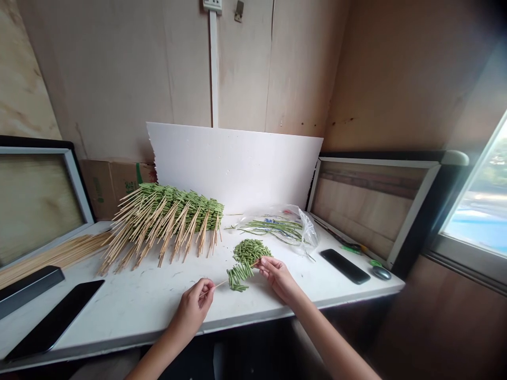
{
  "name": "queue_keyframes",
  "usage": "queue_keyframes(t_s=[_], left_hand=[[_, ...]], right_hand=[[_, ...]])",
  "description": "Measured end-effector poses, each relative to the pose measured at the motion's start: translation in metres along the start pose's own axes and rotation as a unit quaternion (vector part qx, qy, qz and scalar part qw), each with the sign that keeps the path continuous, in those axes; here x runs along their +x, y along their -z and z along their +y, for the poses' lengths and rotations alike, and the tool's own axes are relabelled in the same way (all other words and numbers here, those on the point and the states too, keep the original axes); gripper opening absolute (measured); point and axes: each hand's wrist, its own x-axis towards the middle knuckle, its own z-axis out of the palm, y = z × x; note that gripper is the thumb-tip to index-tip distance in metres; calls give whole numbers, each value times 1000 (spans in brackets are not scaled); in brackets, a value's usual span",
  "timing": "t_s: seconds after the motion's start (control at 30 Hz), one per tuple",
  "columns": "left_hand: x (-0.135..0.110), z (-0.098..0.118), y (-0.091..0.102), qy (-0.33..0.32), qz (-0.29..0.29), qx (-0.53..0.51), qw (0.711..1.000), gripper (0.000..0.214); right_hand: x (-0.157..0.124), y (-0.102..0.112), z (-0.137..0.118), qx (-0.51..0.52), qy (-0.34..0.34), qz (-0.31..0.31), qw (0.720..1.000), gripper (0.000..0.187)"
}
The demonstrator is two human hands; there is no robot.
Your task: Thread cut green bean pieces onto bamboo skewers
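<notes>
My left hand point(197, 300) pinches the bare end of a thin wooden skewer point(221, 284). Short cut green bean pieces point(240, 274) sit crosswise in a row along that skewer, in front of a heap of loose bean pieces point(251, 248). At the far end of the row is my right hand point(273, 271), its thumb and fingertips closed at the skewer's end. Whether the fingertips grip the skewer or a bean piece is too small to make out. A big stack of filled bean skewers point(182, 206) lies behind, to the left.
Bare skewers point(67, 250) lie at the left, near a dark box point(29, 285) and a black tablet point(55, 319). A plastic bag of long green stems point(277, 227), a phone point(344, 265) and a mouse point(381, 273) are on the right. A white board point(237, 163) stands behind.
</notes>
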Motion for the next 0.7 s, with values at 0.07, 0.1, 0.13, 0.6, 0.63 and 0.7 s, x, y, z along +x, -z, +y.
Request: queue_keyframes(t_s=[0.07,0.1,0.13,0.6,0.63,0.7], left_hand=[[0,-1,-1,2,-1,4,1000,22],[0,-2,-1,2,-1,7,1000,22],[0,-3,-1,2,-1,11,1000,22],[-1,-7,-2,-9,-1,22,1000,20],[-1,-8,-2,-9,-1,24,1000,20],[-2,-10,-2,-10,-3,27,1000,20]], right_hand=[[0,0,0,4,0,-2,1000,34],[0,1,1,7,0,-4,1000,34],[1,1,1,10,0,-6,1000,34],[2,1,1,-27,20,-6,999,29],[2,1,2,-26,21,-8,999,28],[2,1,2,-28,22,-6,999,28]])
